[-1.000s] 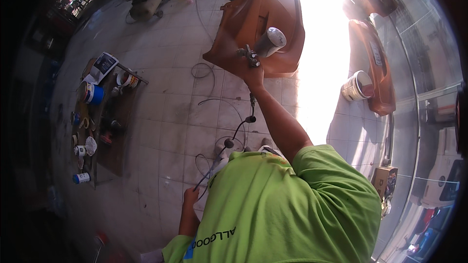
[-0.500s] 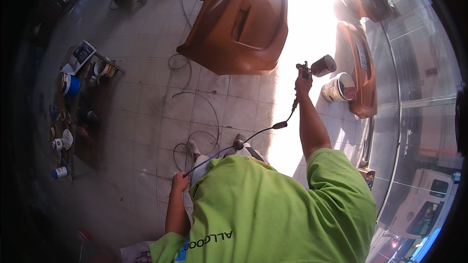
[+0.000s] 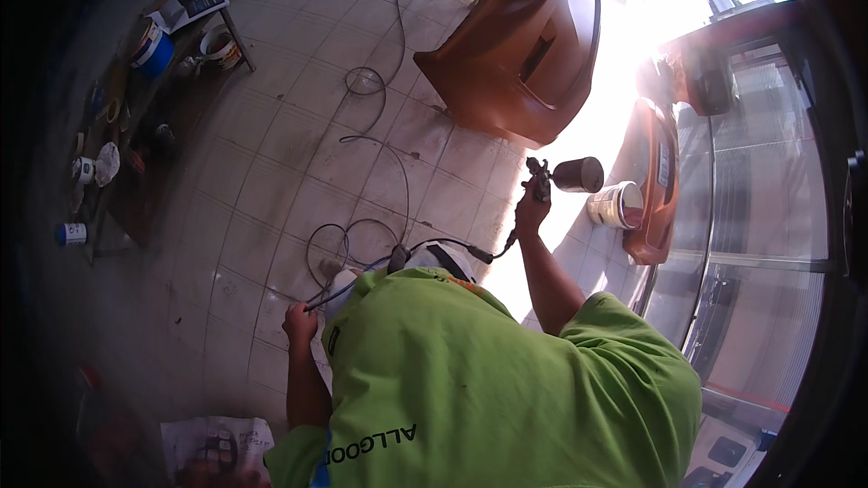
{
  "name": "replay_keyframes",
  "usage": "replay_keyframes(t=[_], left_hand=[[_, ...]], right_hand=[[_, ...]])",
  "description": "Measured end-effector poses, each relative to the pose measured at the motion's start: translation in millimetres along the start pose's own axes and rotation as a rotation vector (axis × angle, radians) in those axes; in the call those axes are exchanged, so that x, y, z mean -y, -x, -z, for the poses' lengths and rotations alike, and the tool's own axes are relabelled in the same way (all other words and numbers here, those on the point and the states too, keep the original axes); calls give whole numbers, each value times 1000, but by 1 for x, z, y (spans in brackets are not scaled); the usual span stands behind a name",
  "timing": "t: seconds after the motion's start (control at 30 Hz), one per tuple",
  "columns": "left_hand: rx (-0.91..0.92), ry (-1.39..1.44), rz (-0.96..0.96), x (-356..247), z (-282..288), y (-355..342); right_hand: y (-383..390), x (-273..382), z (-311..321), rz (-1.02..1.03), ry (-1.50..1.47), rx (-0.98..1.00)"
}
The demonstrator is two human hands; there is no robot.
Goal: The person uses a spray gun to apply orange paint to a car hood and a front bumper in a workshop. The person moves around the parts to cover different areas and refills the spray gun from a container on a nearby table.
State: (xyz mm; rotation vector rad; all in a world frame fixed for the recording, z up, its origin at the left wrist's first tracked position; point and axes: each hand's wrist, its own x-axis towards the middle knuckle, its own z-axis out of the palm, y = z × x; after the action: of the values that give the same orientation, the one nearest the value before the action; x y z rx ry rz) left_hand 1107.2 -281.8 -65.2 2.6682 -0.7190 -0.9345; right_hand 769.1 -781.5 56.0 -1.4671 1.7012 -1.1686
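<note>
My right hand (image 3: pixel 532 215), arm stretched forward, is closed round the handle of a paint spray gun (image 3: pixel 541 179). The gun's dark metal cup (image 3: pixel 579 174) points to the right. From the handle a thin air hose (image 3: pixel 481 255) runs back past my waist. My left hand (image 3: pixel 300 321), low at my left side, grips that hose. Just beyond the gun stands a large copper-orange car bumper (image 3: pixel 506 81), apart from it. The trigger finger is too small to make out.
The hose lies in loops (image 3: pixel 327 248) on the tiled floor. At right are a white bucket (image 3: pixel 608 206), a second orange bumper (image 3: pixel 653 217) and a glass wall (image 3: pixel 750 181). A bench (image 3: pixel 242 45) at left carries a blue paint bucket (image 3: pixel 152 52). Printed paper (image 3: pixel 244 438) lies at lower left.
The view has turned, so the bumper appears further right and the bench higher. The spray gun has come lower in the picture, closer to me. Both hands keep their grips.
</note>
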Motion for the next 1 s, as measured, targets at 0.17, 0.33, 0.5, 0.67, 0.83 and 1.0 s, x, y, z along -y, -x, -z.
replay_keyframes(t=[0.17,0.33,0.5,0.67,0.83,1.0], left_hand=[[135,14,127,108,36,16],[86,56,235,174,87,22],[3,190,265,215,111,-15],[-79,449,163,239,188,-96],[-285,624,227,263,287,-163],[-221,941,408,298,376,-202]], right_hand=[[102,42,-118,70,-40,182],[174,69,-226,200,-172,317],[255,167,-312,197,13,668],[329,231,-415,560,-99,907],[395,239,-532,1146,-87,1077],[460,232,-652,777,-189,1616]])
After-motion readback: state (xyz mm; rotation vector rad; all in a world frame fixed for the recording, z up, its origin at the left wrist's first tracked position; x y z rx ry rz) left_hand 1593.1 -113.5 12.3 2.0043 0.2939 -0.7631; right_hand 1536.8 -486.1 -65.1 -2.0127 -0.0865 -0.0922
